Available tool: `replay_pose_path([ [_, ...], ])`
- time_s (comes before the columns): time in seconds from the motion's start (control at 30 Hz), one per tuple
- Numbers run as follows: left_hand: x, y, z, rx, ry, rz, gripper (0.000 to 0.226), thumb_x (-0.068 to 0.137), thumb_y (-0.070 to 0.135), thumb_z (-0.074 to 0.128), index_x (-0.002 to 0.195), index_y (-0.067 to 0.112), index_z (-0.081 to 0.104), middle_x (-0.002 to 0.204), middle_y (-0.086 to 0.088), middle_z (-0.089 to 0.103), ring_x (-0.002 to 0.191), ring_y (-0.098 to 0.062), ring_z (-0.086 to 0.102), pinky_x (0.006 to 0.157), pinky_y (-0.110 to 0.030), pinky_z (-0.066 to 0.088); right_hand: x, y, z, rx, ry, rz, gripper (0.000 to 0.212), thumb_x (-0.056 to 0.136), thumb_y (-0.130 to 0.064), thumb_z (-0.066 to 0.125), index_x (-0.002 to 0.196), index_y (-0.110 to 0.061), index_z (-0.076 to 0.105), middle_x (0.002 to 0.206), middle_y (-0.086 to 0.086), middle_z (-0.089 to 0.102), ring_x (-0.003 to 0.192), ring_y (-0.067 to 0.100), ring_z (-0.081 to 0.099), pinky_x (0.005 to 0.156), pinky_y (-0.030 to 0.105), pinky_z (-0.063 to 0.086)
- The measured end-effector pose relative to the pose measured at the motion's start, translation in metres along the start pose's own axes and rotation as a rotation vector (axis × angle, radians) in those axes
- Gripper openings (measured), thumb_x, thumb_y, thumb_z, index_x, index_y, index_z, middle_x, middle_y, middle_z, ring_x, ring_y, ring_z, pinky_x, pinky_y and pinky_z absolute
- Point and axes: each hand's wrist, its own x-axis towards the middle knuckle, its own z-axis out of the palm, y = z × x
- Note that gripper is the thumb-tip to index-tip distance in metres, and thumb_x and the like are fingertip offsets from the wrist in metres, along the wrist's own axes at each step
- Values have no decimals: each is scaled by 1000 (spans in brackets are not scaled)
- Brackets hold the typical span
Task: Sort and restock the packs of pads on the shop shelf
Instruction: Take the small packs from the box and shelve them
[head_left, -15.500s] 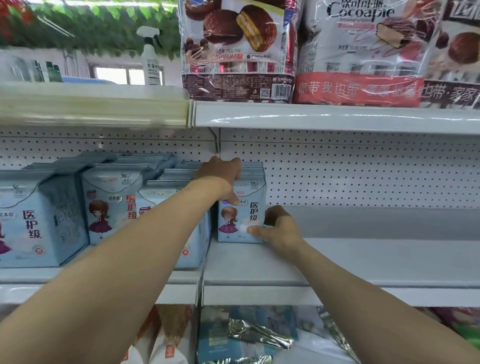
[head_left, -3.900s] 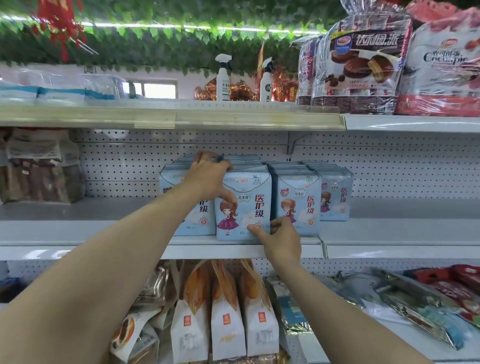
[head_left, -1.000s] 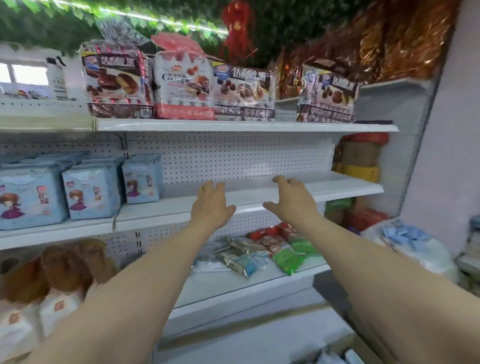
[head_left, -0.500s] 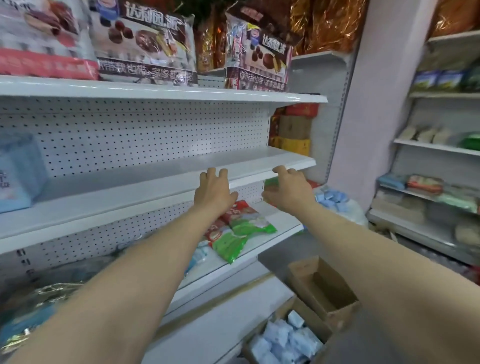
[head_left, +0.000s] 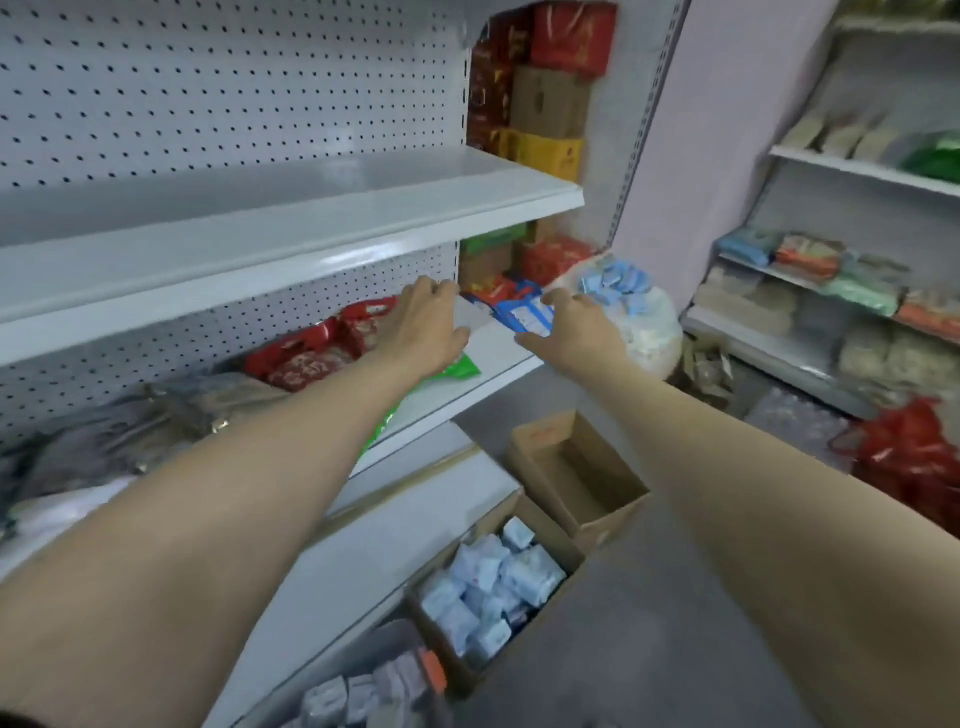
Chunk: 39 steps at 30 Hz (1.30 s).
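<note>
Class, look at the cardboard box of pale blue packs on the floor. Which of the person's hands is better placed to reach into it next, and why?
Probably the right hand: its arm passes almost over the box of pale blue packs, and it holds nothing. The left hand, also holding nothing, hovers farther left over the snack shelf.

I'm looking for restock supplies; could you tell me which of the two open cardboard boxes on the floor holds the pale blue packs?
The nearer box, lower in view beside the shelf base; the farther box looks empty.
</note>
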Motion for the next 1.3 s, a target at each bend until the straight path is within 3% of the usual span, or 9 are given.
replay_pose_path([
  [0.17, 40, 19, 94, -33, 0, -96, 44, 95, 34, 61, 135, 18, 51, 134, -9, 47, 122, -31, 50, 91, -42, 47, 71, 73, 58, 0, -178, -40, 65, 90, -50, 68, 140, -13, 49, 137, 17, 51, 126, 36, 51, 95, 43, 47],
  [0.47, 13, 18, 266, -174, -245, -571, 46, 98, 37, 59, 135, 13, 51, 136, -11, 45, 116, -33, 55, 92, -42, 47, 136, 205, 183, -94, -627, -67, 60, 95, -49, 60, 140, -12, 49, 140, 11, 52, 128, 33, 52, 98, 43, 46],
  [0.53, -12, 12, 300, -203, -312, -672, 48, 98, 40, 58, 137, 14, 50, 138, -11, 44, 112, -32, 57, 89, -39, 45, 129, 231, 222, -130, -723, -73, 59, 94, -56, 56, 137, -16, 53, 136, 9, 58, 122, 31, 57, 96, 43, 50],
  [0.63, -51, -4, 352, -222, -419, -778, 48, 98, 40, 59, 135, 10, 50, 134, -12, 45, 109, -31, 57, 88, -37, 46, 110, 263, 283, -104, -837, -26, 44, 91, -60, 53, 111, -21, 58, 107, 3, 65, 98, 28, 65, 77, 40, 55],
  [0.73, -90, -28, 412, -280, -483, -887, 55, 92, 53, 61, 126, 10, 56, 127, -12, 52, 108, -30, 56, 82, -35, 45, 90, 296, 350, -107, -946, -65, 66, 84, -66, 52, 133, -23, 46, 116, 7, 64, 99, 31, 64, 71, 36, 46],
  [0.87, -141, -58, 508, -379, -567, -1024, 70, 81, 70, 57, 102, 3, 59, 102, -24, 59, 79, -26, 56, 65, -31, 36, 60, 325, 418, -40, -1014, 7, 61, 93, -50, 66, 137, -10, 53, 132, 12, 61, 117, 30, 60, 90, 34, 47],
  [1.0, -171, -64, 578, -433, -594, -1109, 54, 86, 51, 71, 111, 4, 61, 106, -18, 61, 93, -32, 61, 67, -31, 39, 38, 359, 491, -14, -1093, 87, 61, 95, -49, 64, 139, -9, 51, 140, 11, 55, 123, 27, 56, 90, 32, 41],
  [1.13, -203, -83, 659, -433, -607, -1118, 62, 79, 65, 68, 111, 12, 64, 100, -7, 62, 95, -27, 61, 68, -32, 40, 25, 390, 560, 4, -1087, 157, 62, 93, -53, 64, 136, -10, 53, 140, 10, 56, 125, 27, 54, 87, 30, 37],
  [1.3, -209, -92, 719, -491, -516, -1203, 75, 77, 64, 72, 132, 15, 59, 129, -11, 61, 117, -30, 58, 95, -43, 50, 15, 421, 633, 57, -1071, 269, 68, 92, -53, 66, 141, -10, 48, 143, 11, 54, 129, 28, 52, 97, 35, 42],
])
